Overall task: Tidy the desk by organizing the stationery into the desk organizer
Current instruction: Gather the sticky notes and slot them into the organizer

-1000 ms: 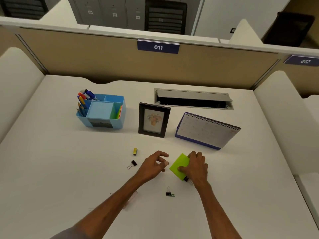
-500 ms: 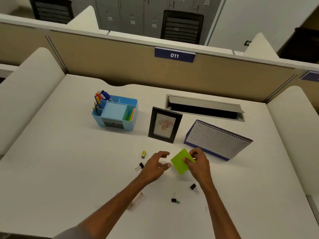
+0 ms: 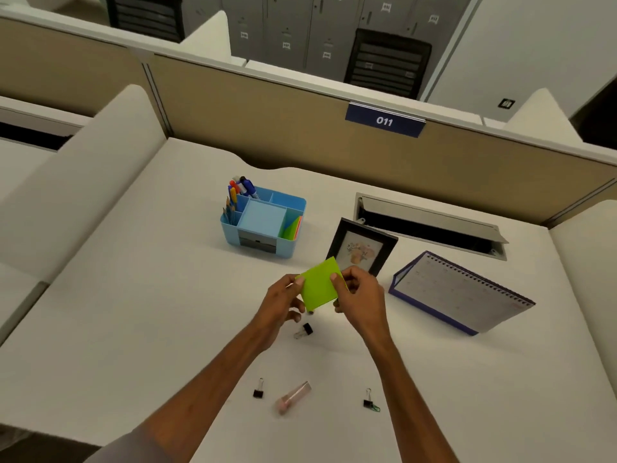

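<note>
I hold a green sticky-note pad [image 3: 319,287] above the desk between both hands. My left hand [image 3: 278,307] pinches its left edge and my right hand [image 3: 359,295] pinches its right edge. The blue desk organizer [image 3: 297,203] stands behind them to the left, with pens and pencils [image 3: 238,193] in its left compartments and coloured notes [image 3: 293,227] in its right slot. Black binder clips lie on the desk: one [image 3: 305,330] just below my hands, one [image 3: 258,389] between my forearms, one [image 3: 369,400] by my right forearm. A small clear tube [image 3: 293,397] lies near them.
A black picture frame [image 3: 362,248] stands just behind my right hand. A spiral desk calendar [image 3: 464,292] sits to the right. An open cable hatch [image 3: 430,225] is set in the desk at the back. Padded dividers [image 3: 100,168] border both sides.
Both hands lifted the green pad off the desk; my left hand has now taken hold of its left edge. The camera view shifted left and down, revealing more clips.
</note>
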`<state>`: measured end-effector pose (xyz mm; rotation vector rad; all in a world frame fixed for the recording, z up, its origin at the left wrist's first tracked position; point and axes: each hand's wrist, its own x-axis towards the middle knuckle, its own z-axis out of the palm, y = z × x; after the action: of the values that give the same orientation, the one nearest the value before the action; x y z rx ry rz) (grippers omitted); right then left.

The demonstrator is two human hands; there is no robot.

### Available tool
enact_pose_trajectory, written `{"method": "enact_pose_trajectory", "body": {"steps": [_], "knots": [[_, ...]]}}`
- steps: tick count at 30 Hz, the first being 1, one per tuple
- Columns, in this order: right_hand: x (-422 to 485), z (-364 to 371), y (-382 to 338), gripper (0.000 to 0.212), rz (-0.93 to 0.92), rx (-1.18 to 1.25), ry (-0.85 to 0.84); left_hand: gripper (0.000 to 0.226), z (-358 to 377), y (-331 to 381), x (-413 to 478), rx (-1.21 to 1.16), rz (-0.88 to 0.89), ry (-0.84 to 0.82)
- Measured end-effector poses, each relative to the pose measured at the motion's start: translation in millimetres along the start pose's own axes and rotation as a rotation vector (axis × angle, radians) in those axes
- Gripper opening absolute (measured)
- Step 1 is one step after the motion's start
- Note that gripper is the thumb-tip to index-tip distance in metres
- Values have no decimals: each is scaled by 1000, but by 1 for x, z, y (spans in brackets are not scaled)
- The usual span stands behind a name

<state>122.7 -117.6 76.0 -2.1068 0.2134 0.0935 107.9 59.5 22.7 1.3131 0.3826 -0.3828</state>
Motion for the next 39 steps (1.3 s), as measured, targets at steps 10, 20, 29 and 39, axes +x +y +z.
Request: {"method": "enact_pose_trajectory", "body": {"steps": [10, 20, 29, 39], "knots": [[65, 65, -80, 25, -68, -74, 216, 24, -82, 27, 11, -46, -57, 100], [116, 111, -106, 21, -29, -276, 315, 24, -132, 22, 18, 10, -115, 92], [113, 130, -88, 15, 33, -396, 228, 25, -148, 12, 18, 61, -139, 38], [21, 81, 0, 7, 103, -247, 179, 24, -104, -1, 1, 121, -142, -63]]}}
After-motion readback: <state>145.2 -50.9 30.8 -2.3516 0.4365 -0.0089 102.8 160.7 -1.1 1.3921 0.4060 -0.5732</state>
